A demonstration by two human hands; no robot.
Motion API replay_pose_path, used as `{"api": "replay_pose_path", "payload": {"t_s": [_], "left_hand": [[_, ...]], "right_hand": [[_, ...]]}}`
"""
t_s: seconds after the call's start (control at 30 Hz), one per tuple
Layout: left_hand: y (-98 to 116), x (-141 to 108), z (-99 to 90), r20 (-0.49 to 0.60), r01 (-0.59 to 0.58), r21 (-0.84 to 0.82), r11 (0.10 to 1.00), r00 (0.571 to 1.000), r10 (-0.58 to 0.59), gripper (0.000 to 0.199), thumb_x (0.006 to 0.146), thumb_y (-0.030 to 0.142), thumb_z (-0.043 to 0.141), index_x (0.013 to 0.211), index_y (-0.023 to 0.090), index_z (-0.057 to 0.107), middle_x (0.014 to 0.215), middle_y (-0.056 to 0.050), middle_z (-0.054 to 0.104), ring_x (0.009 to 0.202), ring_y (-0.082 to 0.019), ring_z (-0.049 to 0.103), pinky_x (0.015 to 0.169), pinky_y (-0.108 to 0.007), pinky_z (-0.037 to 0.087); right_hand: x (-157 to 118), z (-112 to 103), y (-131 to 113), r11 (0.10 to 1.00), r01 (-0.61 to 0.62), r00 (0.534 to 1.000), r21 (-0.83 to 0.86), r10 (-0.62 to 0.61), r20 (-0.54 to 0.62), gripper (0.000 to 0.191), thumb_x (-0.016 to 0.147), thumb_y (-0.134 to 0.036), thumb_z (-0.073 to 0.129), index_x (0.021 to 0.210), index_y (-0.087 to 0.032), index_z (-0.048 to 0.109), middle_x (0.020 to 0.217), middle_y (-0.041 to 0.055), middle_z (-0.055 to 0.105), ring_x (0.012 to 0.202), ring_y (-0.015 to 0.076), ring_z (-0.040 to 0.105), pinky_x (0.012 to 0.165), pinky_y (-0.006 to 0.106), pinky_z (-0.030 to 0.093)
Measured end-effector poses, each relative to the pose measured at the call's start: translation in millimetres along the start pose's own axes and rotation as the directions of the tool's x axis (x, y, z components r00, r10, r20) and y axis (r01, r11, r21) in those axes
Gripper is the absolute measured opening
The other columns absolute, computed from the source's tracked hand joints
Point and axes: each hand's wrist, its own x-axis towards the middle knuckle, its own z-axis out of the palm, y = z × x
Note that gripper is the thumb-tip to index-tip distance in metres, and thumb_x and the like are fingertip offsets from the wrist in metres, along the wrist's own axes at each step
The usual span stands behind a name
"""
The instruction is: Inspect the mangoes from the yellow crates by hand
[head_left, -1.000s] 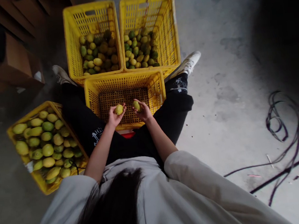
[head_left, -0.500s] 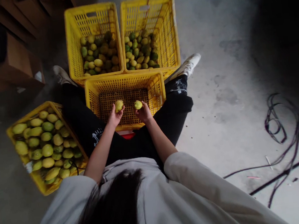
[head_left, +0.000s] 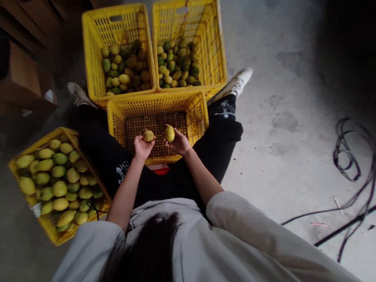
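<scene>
Hands (head_left: pixel 161 145) each holding a yellow-green fruit (head_left: pixel 170 133), above yellow crate (head_left: pixel 112 105)

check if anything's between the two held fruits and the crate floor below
Only the left hand, cupping the left fruit, and the right hand, holding the right fruit. Nothing else visible stands between them and the crate floor.

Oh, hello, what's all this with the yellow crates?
A seated person holds one fruit in each hand: a brownish-yellow fruit in the left hand, a greener-yellow fruit in the right hand. Both hands are over the near crate. Two crates beyond and one at the person's left hold more yellow and green fruit.
</scene>
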Motion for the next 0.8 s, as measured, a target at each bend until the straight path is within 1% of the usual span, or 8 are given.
{"api": "replay_pose_path", "payload": {"t_s": [0.17, 0.27, 0.33, 0.4, 0.53, 0.63, 0.7, 0.8], "left_hand": [[1.3, -3.9, 0.9, 0.050, -0.005, 0.009, 1.000, 0.999, 0.005, 0.038, 0.098, 0.025, 0.053, 0.129, 0.026, 0.074, 0.084, -0.005, 0.076, 0.083, -0.023, 0.078, 0.064, -0.027, 0.052], [1.1, -4.0, 2.0, 0.037, 0.002, 0.022, 1.000, 0.999, -0.003, 0.034, 0.102, 0.028, 0.051, 0.125, 0.025, 0.075, 0.079, -0.003, 0.074, 0.075, -0.019, 0.074, 0.063, -0.027, 0.051], [0.7, -3.7, 3.6, 0.030, 0.002, 0.021, 1.000, 1.000, -0.003, 0.031, 0.105, 0.026, 0.049, 0.122, 0.025, 0.076, 0.078, -0.001, 0.073, 0.071, -0.017, 0.072, 0.062, -0.025, 0.049], [0.4, -3.4, 5.4, 0.026, 0.011, 0.012, 1.000, 1.000, -0.012, 0.028, 0.108, 0.023, 0.049, 0.117, 0.024, 0.076, 0.081, -0.001, 0.075, 0.070, -0.015, 0.072, 0.059, -0.023, 0.048], [0.7, -4.9, 7.6, 0.039, 0.045, 0.016, 0.999, 0.998, -0.046, 0.026, 0.111, 0.027, 0.050, 0.113, 0.022, 0.076, 0.105, -0.007, 0.083, 0.070, -0.014, 0.072, 0.055, -0.023, 0.047], [1.5, -6.8, 7.3, 0.064, 0.061, 0.025, 0.998, 0.996, -0.063, 0.031, 0.111, 0.029, 0.048, 0.121, 0.021, 0.076, 0.126, -0.010, 0.083, 0.076, -0.016, 0.075, 0.058, -0.024, 0.051], [1.7, -7.4, 6.9, 0.054, 0.071, 0.031, 0.997, 0.996, -0.073, 0.034, 0.110, 0.027, 0.046, 0.128, 0.022, 0.075, 0.126, -0.011, 0.083, 0.082, -0.017, 0.077, 0.061, -0.024, 0.053], [1.4, -6.9, 7.1, 0.020, 0.065, 0.031, 0.997, 0.998, -0.065, 0.040, 0.109, 0.024, 0.047, 0.140, 0.023, 0.073, 0.110, -0.008, 0.083, 0.086, -0.018, 0.078, 0.067, -0.024, 0.056]], "right_hand": [[-0.2, -0.7, 3.7, 0.998, 0.053, 0.998, -0.040, -0.052, 0.023, 0.030, 0.098, -0.022, 0.068, 0.127, -0.030, 0.073, 0.093, -0.0016, 0.075, 0.075, 0.0159, 0.072, 0.057, 0.023, 0.060], [3.4, -3.1, 7.3, 0.992, 0.112, 0.993, -0.054, -0.114, -0.039, 0.025, 0.098, -0.015, 0.061, 0.117, -0.028, 0.072, 0.096, -0.0026, 0.078, 0.076, 0.0130, 0.071, 0.057, 0.019, 0.058], [6.0, -5.2, 9.3, 0.987, 0.147, 0.985, -0.068, -0.152, -0.079, 0.014, 0.099, -0.017, 0.063, 0.105, -0.026, 0.071, 0.093, -0.0024, 0.078, 0.077, 0.0116, 0.070, 0.057, 0.016, 0.057], [7.7, -7.1, 10.2, 0.983, 0.164, 0.980, -0.087, -0.172, -0.096, 0.004, 0.099, -0.022, 0.069, 0.101, -0.025, 0.070, 0.092, -0.0020, 0.078, 0.078, 0.0110, 0.071, 0.059, 0.015, 0.057], [8.1, -8.0, 8.7, 0.983, 0.175, 0.974, -0.061, -0.182, -0.138, 0.008, 0.102, -0.027, 0.071, 0.110, -0.028, 0.070, 0.097, -0.0012, 0.079, 0.080, 0.0115, 0.073, 0.066, 0.017, 0.062], [7.6, -6.9, 6.0, 0.991, 0.134, 0.981, 0.006, -0.132, -0.145, 0.008, 0.108, -0.035, 0.063, 0.113, -0.030, 0.068, 0.095, -0.0011, 0.079, 0.078, 0.0144, 0.073, 0.073, 0.027, 0.068], [7.5, -6.3, 4.3, 0.994, 0.092, 0.986, 0.052, -0.084, -0.143, 0.012, 0.110, -0.041, 0.062, 0.112, -0.030, 0.067, 0.093, -0.0011, 0.079, 0.076, 0.0154, 0.073, 0.074, 0.032, 0.071], [7.3, -5.5, 2.3, 0.994, 0.073, 0.985, 0.081, -0.059, -0.161, 0.013, 0.110, -0.042, 0.063, 0.110, -0.029, 0.065, 0.090, -0.0009, 0.078, 0.077, 0.0152, 0.075, 0.071, 0.029, 0.070]]}}
